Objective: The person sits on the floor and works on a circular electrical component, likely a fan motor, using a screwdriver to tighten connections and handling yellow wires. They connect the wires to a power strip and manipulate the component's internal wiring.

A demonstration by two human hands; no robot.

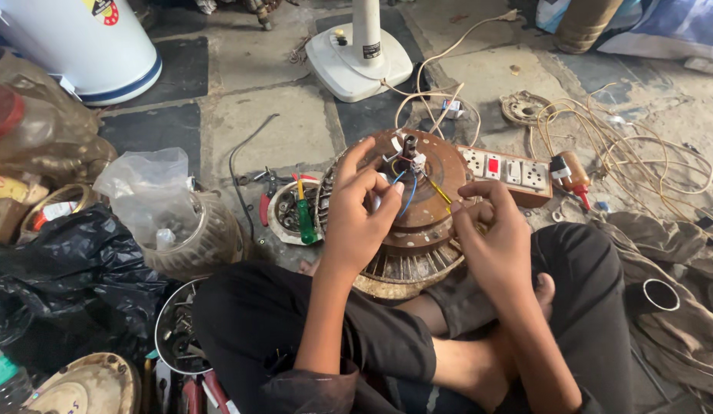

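Note:
A round brown fan motor [437, 192] with a finned rim rests against my crossed legs. Blue, yellow and red wires [408, 182] run from its centre shaft. My left hand [358, 215] pinches the blue and white wires near the middle of the motor. My right hand [490, 230] sits on the motor's right edge, its fingertips pinched on the yellow wire [440, 192].
A socket board [503, 173] with a red switch lies behind the motor beside tangled cream cable [624, 153]. A green screwdriver [304, 215] and red pliers [266, 201] lie left. A white fan base [356, 57], clear plastic bag [145, 180] and black bag [57, 268] surround me.

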